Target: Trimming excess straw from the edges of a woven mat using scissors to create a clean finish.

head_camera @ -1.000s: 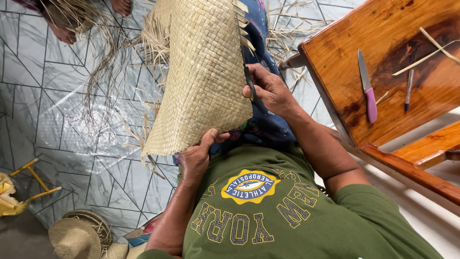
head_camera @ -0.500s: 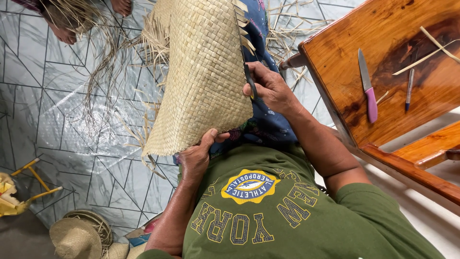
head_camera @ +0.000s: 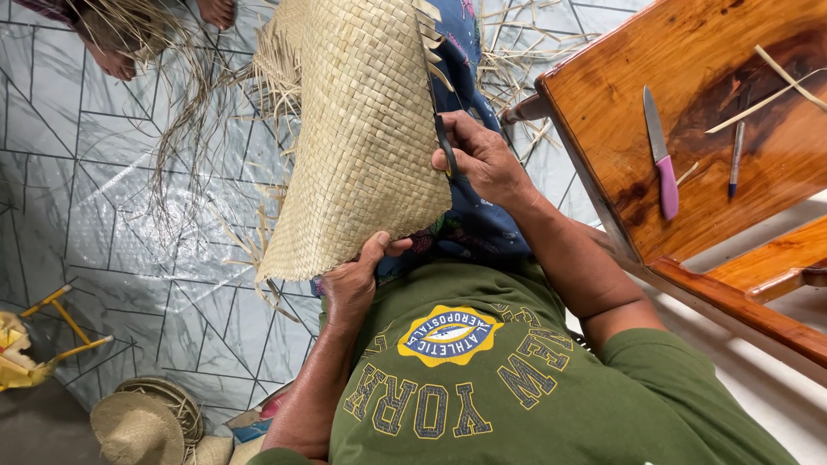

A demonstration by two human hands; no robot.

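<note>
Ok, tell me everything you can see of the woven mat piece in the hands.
The woven mat piece is pale straw-coloured, plaited from flat strips in a tight checker weave. It looks like dry leaf fibre. Loose unwoven strip ends stick out along its far and left edges. It is held up over the lap, tilted. The left hand grips its near edge; the right hand presses a dark thin tool along its right edge.
</note>
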